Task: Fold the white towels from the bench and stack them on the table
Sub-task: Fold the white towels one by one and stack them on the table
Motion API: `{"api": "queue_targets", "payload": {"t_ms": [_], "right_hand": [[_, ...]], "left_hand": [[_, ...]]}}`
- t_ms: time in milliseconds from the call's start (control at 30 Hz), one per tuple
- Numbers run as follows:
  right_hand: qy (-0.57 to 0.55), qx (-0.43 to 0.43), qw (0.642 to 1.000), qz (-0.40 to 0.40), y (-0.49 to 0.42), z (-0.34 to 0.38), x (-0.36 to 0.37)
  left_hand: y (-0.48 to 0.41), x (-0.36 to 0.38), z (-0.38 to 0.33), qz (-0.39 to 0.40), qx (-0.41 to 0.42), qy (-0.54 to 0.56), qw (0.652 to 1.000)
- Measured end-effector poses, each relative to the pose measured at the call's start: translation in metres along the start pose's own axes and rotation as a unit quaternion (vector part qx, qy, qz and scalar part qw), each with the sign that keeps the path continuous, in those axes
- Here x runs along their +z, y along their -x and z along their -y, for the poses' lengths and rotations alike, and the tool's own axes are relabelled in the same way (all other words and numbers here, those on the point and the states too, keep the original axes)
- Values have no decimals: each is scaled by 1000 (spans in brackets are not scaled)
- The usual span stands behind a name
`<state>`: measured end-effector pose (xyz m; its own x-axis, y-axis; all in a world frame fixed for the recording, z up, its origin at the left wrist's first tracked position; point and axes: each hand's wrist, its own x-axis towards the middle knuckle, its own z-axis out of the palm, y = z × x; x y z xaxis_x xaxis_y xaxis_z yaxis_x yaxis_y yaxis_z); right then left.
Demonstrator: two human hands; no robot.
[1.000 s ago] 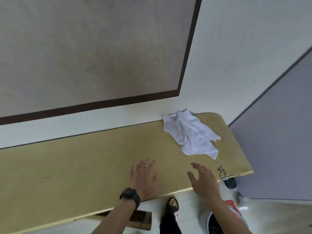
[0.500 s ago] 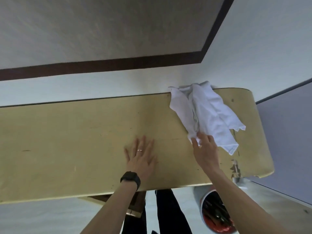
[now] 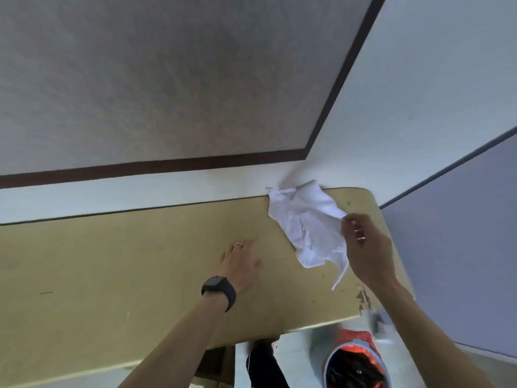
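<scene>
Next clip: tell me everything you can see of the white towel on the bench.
The white towel is thin, soft-looking cloth, crumpled and unfolded, lying near the right end of the yellowish wooden bench, its far end up against the wall. A narrow strip trails from its near edge. The right hand pinches its right edge with curled fingers; the left hand does not touch it.
</scene>
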<state>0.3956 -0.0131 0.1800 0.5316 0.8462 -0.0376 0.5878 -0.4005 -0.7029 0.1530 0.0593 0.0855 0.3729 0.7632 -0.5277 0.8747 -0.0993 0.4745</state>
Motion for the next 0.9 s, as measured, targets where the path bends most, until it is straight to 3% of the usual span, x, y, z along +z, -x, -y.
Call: {"api": "queue_targets", "payload": {"t_ms": [133, 300, 533, 667, 767, 900], "right_hand": [[19, -89, 995, 31, 9, 64, -44], [20, -147, 988, 39, 39, 124, -65], [-30, -98, 994, 43, 76, 155, -46], [-19, -62, 994, 87, 100, 161, -15], [-34, -68, 990, 117, 119, 170, 12], [-31, -101, 983, 149, 135, 187, 37]], "left_hand": [[25, -74, -68, -116, 175, 109, 971], [74, -131, -109, -109, 296, 110, 943], [102, -131, -40, -188, 253, 49, 948], [120, -126, 15, -195, 215, 40, 956], [137, -125, 35, -186, 215, 81, 955], [150, -127, 45, -219, 235, 46, 946]]}}
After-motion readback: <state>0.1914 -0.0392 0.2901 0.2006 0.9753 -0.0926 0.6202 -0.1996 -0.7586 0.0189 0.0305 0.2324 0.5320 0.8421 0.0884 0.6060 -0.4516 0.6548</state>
